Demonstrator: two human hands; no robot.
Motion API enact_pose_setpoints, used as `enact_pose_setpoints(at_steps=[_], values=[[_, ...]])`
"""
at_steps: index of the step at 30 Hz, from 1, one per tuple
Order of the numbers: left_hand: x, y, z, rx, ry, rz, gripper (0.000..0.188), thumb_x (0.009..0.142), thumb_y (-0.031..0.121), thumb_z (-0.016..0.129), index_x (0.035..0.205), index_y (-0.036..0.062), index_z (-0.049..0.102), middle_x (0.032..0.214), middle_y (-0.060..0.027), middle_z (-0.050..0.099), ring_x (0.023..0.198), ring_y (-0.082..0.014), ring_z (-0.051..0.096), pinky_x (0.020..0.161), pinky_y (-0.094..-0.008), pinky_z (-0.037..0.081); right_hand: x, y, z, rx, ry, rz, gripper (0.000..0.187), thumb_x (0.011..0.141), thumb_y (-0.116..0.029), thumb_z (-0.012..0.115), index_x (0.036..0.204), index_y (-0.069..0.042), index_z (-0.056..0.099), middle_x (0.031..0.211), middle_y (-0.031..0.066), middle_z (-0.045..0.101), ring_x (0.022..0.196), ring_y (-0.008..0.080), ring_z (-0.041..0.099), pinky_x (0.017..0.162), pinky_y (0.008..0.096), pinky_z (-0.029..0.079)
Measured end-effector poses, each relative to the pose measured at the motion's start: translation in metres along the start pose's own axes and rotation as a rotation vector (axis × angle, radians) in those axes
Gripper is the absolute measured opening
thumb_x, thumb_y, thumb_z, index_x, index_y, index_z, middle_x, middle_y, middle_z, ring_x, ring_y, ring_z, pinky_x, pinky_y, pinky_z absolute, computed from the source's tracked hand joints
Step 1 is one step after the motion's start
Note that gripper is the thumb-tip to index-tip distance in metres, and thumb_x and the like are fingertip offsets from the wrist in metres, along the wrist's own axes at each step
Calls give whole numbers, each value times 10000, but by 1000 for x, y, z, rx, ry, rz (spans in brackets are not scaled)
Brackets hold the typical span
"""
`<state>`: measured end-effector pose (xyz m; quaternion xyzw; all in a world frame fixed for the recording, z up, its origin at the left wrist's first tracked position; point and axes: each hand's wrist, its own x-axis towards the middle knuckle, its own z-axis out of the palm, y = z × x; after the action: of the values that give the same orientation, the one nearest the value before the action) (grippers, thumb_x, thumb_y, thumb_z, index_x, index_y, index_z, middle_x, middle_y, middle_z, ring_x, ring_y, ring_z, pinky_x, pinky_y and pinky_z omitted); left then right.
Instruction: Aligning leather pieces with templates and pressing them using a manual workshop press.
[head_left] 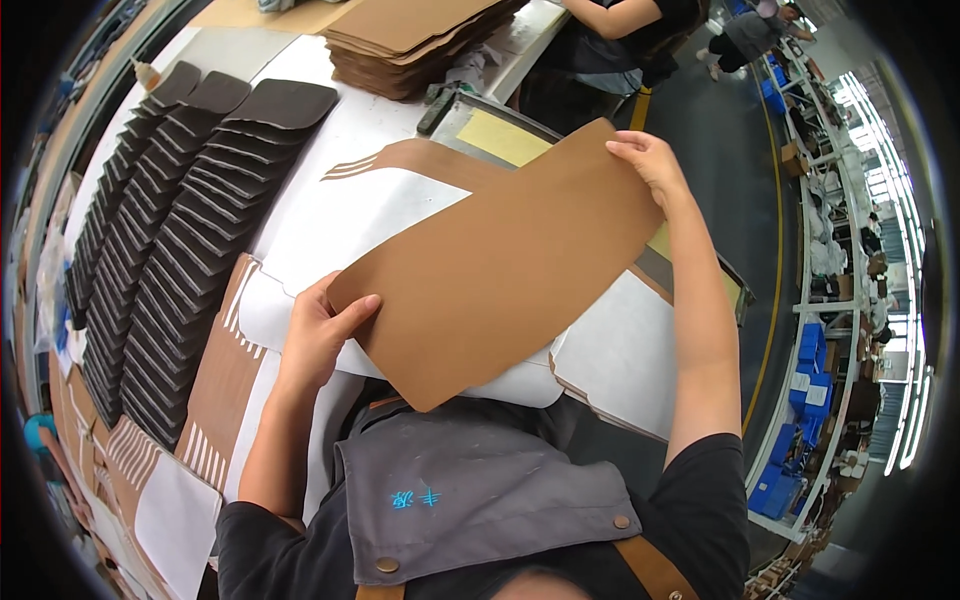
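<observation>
A large flat brown sheet (510,260), stiff like card or leather, is held up in front of me, tilted with its right end higher. My left hand (325,325) pinches its lower left edge, thumb on top and fingers hidden beneath. At the upper right corner my right hand (645,165) grips it, thumb over the face. Under the sheet lies a brown piece with striped ends (420,160) on the white table (310,215). White-faced sheets (625,350) sit stacked by my right forearm.
Rows of overlapping dark padded pieces (220,170) cover the left of the table. A tall stack of brown sheets (400,45) stands at the far side. Other people, including a co-worker (620,30), are beyond. Shelves with blue bins (800,430) line the aisle at right.
</observation>
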<state>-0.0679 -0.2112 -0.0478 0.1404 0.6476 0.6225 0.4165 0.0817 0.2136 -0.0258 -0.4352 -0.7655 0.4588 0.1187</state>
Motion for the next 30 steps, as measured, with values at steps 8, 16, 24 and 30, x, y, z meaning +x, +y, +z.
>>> enact_pose_setpoints(at_steps=[8,16,24,30], values=[[15,28,-41,-214,-19,119,226,914,62,643,1113,-44,627,1004,-102,698,863,-135,678,771,-261,545,-89,-38,-77,243,52,-255,143,891,-130,693,924,-1,640,824,37,672,690,64,608,621,193,467],[50,51,-42,-174,-141,191,227,922,77,641,1106,-55,632,994,-99,700,844,-128,673,776,-244,538,-197,-17,-90,473,201,-190,91,909,-84,664,908,-15,605,812,52,681,658,60,621,612,194,501],[85,45,-24,449,-113,114,259,908,123,663,1094,-57,637,809,-12,671,698,-35,577,610,-177,425,-233,72,-67,461,24,137,152,908,-147,671,960,-16,615,817,37,676,661,60,596,620,203,458],[70,31,37,1098,139,933,422,830,-4,653,1244,7,569,1161,-171,605,1072,-336,573,897,-410,483,-229,74,-22,-748,503,-367,268,891,-97,637,1148,-31,604,1185,126,628,1056,261,608,905,382,487]])
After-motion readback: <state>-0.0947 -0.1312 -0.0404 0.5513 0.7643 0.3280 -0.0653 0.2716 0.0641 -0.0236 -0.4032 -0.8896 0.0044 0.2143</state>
